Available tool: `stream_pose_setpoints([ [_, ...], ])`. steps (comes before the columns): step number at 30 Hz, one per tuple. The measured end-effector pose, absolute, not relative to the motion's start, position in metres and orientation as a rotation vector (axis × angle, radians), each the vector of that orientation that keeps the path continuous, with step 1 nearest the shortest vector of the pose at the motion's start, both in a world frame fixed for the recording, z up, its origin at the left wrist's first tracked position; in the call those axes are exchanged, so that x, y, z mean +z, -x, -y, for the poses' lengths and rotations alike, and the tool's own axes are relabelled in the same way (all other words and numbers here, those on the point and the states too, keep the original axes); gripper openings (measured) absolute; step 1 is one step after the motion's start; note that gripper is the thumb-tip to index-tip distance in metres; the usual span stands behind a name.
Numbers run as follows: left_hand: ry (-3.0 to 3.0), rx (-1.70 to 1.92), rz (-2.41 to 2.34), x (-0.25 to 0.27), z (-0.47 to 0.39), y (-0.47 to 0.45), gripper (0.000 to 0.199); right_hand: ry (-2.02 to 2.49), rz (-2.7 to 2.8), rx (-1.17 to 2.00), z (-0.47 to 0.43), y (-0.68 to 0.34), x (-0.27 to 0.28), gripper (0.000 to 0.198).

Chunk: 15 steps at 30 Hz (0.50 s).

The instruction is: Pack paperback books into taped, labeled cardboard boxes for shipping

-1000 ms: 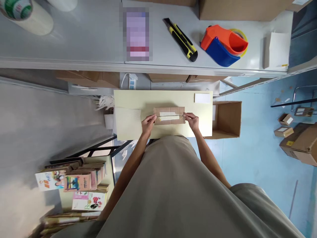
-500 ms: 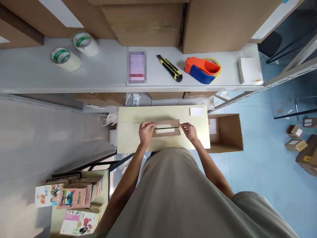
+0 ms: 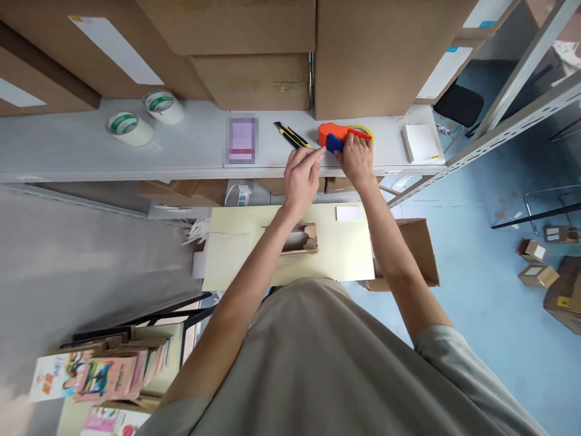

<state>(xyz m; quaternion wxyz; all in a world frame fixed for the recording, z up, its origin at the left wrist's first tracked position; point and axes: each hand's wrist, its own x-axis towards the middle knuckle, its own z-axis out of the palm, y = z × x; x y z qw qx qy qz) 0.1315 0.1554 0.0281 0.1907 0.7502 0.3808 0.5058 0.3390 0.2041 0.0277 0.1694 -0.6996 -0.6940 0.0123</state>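
My right hand [image 3: 357, 160] is closed around an orange and blue tape dispenser [image 3: 333, 134] on the grey shelf. At the dispenser's left end is my left hand [image 3: 301, 181], its fingers drawn together near the blue part; whether tape is pinched there is too small to tell. A black and yellow utility knife [image 3: 290, 134] lies just beyond my left hand. Below, on the pale yellow table [image 3: 231, 248], stands a small cardboard box [image 3: 311, 238] with its top gaping, partly hidden by my left forearm.
Two tape rolls [image 3: 131, 128] and a blurred-out purple item [image 3: 242, 140] sit on the shelf [image 3: 190, 145] before large cartons [image 3: 363, 60]. Paper slips [image 3: 422, 143] lie at its right. A white card [image 3: 348, 213] is on the table; an open carton [image 3: 420, 254] stands to its right.
Both hands have left the small box and moved up to the shelf. My right hand has taken hold of the tape dispenser. The box's top has come open.
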Motion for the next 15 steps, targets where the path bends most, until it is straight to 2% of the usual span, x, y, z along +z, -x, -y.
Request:
stream_pose_setpoints([
  [4,-1.963,1.361,-1.091,0.017,-0.118,-0.128,0.049,2.051,1.897,0.089,-0.181,-0.336,0.026,0.042],
  [7,-1.702,1.328,-1.124,-0.008,-0.074,-0.118,0.048,2.0,1.752,0.227,-0.123,-0.324,0.019,0.048],
  [13,-1.248,1.19,-1.181,-0.052,0.018,-0.092,0.055,1.481,1.339,1.049,0.006,-0.265,-0.026,0.064],
  [15,-1.161,1.156,-1.243,-0.055,0.04,-0.078,0.055,1.434,1.213,1.225,0.032,-0.241,-0.038,0.067],
])
